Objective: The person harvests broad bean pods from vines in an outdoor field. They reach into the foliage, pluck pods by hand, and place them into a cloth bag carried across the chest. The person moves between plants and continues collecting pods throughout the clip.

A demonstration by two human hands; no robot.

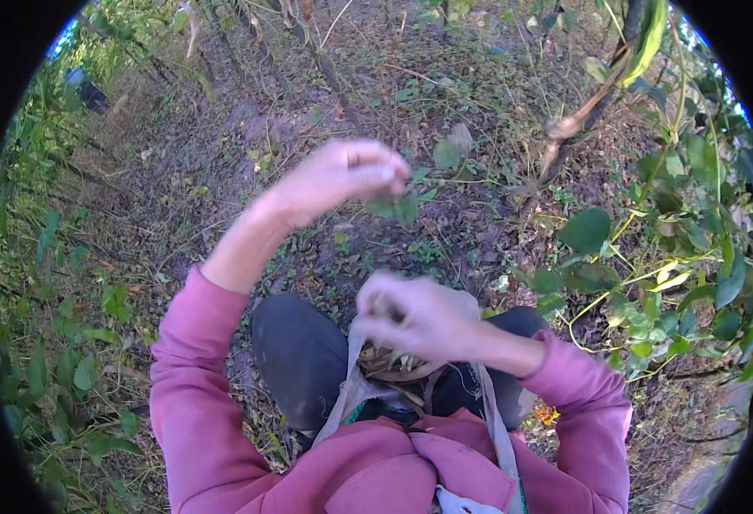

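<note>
My left hand [342, 180] reaches out over the ground with bent fingers, blurred by motion. Its fingertips come close to a thin vine stem with green leaves [406, 208]; whether they grip it is hidden. Nearer to me, my right hand [423, 319] is curled above the mouth of a cloth bag [352, 381]. A small greenish-tan piece shows between its thumb and fingers, too smeared to name. Dry tan pods [393, 364] lie inside the bag, which hangs from straps [500, 420] at my chest between my knees.
Leafy vines [586, 231] climb on the right, beside a brown woody stem [565, 128] slanting from the top. More foliage [51, 343] lines the left. Fallen leaves and low weeds cover the soil [222, 163]. A dark blue object [85, 90] stands far left. An orange flower [547, 415] is by my right knee.
</note>
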